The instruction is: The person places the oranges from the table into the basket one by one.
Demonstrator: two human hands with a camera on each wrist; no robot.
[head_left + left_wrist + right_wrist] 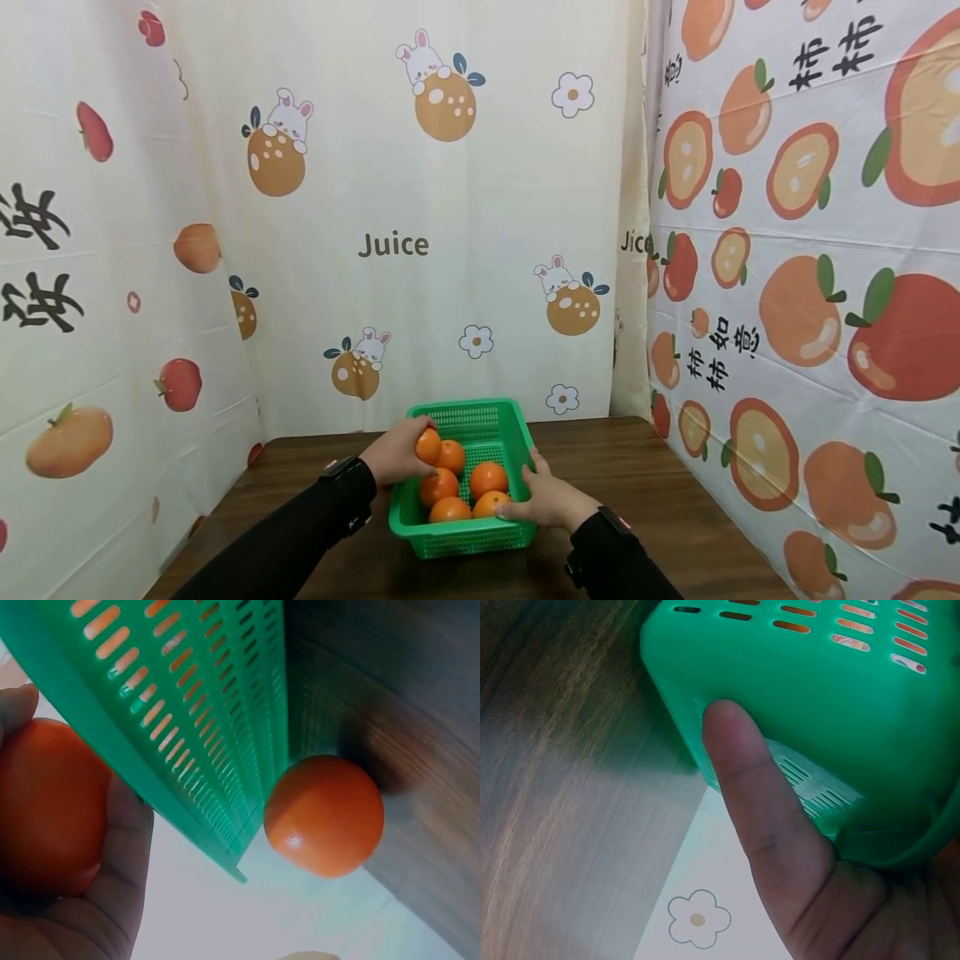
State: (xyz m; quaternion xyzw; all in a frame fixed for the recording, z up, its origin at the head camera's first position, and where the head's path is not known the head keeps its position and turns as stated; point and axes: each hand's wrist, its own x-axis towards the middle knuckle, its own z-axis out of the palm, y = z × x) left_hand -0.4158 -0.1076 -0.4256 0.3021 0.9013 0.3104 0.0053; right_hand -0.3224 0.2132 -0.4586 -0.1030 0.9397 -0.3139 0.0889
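Note:
My left hand (pixel 396 454) grips an orange (pixel 428 447) at the left rim of a green plastic basket (pixel 476 543). The left wrist view shows this orange (pixel 52 810) between curled fingers, beside the slotted wall. Several more oranges lie in the basket, among them one (pixel 489 480) near the middle. With my right hand (pixel 558 500) I hold the basket's right side, the thumb over the rim against a front orange (pixel 491 503). One finger (pixel 754 780) lies along the outer wall in the right wrist view.
Outside the basket's left wall, a loose orange (pixel 326 817) rests on the table, largely hidden behind my left hand in the head view. The dark wooden table (pixel 600 467) ends at fruit-printed curtains (pixel 480 208) at the back and both sides.

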